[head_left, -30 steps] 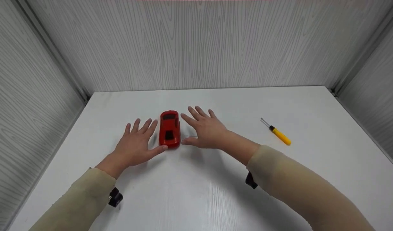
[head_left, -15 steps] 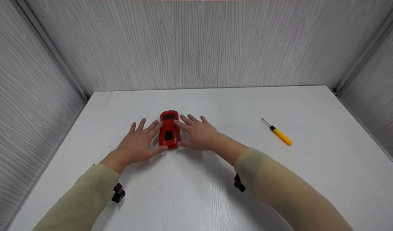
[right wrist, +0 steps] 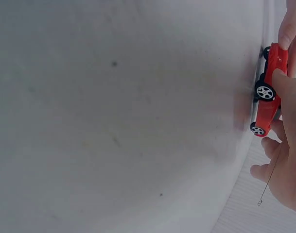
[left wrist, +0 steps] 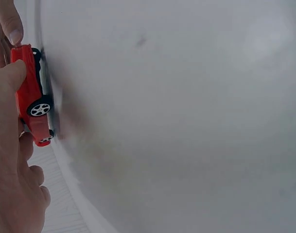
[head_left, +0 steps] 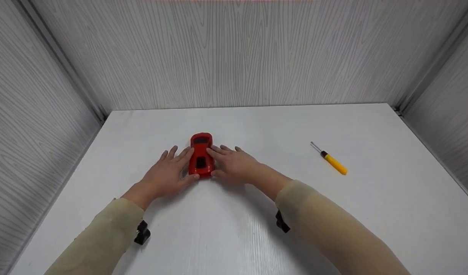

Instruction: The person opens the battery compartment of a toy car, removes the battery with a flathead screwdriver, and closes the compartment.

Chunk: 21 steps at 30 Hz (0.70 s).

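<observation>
A red toy car (head_left: 200, 152) with dark windows lies lengthwise on the white table, between both hands. My left hand (head_left: 165, 176) holds its left side, the index fingertip over the roof edge and the thumb at the near end. From the other side my right hand (head_left: 237, 167) grips it the same way, index finger on the upper edge and thumb low at the near corner. Silver-spoked wheels show under the toy car (left wrist: 28, 82) in the left wrist view, close to the table. In the right wrist view a thin wire (right wrist: 270, 177) with a tiny loop runs beside the right hand.
A screwdriver (head_left: 335, 163) with a yellow handle lies on the table (head_left: 234, 236) to the right. Grey wood-grain panels (head_left: 234, 53) stand at the back and on both sides. Black wrist cameras sit under both sleeves.
My right hand has moved left from beside the toy car and now holds its right side. The left fingers have closed in on its left side. The car stays in about the same place.
</observation>
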Tool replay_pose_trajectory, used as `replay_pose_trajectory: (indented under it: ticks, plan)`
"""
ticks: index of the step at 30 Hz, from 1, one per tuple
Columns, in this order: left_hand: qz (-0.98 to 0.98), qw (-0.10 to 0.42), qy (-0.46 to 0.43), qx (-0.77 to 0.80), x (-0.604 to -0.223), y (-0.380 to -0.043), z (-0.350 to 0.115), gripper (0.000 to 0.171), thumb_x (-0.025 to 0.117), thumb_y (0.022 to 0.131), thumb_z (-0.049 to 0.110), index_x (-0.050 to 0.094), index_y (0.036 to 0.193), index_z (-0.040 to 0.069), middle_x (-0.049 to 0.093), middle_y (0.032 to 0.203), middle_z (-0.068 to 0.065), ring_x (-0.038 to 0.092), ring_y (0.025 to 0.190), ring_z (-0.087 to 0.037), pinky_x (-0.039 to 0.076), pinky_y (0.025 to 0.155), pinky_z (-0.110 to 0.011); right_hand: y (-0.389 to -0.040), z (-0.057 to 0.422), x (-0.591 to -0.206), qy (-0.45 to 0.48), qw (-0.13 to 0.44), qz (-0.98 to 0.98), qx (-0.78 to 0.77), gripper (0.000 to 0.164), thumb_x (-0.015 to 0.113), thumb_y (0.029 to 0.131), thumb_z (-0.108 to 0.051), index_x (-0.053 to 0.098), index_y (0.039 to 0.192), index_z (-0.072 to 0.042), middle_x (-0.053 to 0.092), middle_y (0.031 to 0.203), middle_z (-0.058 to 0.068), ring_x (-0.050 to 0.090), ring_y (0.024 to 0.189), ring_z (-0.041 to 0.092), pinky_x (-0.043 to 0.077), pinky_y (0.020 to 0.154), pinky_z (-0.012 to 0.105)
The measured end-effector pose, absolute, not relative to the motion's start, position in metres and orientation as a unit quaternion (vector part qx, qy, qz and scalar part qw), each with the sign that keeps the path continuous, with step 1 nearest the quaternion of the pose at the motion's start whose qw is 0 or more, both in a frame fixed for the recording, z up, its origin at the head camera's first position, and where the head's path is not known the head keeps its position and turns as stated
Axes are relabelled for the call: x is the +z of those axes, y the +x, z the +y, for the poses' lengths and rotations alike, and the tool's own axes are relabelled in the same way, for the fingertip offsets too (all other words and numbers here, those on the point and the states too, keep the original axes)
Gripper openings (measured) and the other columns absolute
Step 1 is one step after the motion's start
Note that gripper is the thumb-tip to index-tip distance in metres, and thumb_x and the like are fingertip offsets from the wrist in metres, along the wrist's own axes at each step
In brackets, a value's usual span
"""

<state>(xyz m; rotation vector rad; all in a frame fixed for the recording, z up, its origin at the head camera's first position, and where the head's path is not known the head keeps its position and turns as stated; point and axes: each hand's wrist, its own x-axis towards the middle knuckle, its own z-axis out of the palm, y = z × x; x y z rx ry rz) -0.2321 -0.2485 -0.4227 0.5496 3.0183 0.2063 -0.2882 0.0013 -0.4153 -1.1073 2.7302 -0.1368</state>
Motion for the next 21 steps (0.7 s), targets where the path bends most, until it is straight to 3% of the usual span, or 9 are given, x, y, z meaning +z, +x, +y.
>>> replay_pose_trajectory:
  ticks: [21]
  plan:
    - [0.975,0.04,0.193,0.105,-0.426,-0.219,-0.224,0.09,0.056,0.104,0.058,0.019,0.17,0.008,0.026,0.174,-0.009,0.015,0.161,-0.04,0.012,0.13,-0.054,-0.274,0.032,-0.418,-0.4,0.103,0.908,-0.064,0.079,0.053,0.109,-0.049,0.014,0.171,-0.019,0.015,0.176,-0.001,0.022,0.161,0.025,0.027,0.126,0.056]
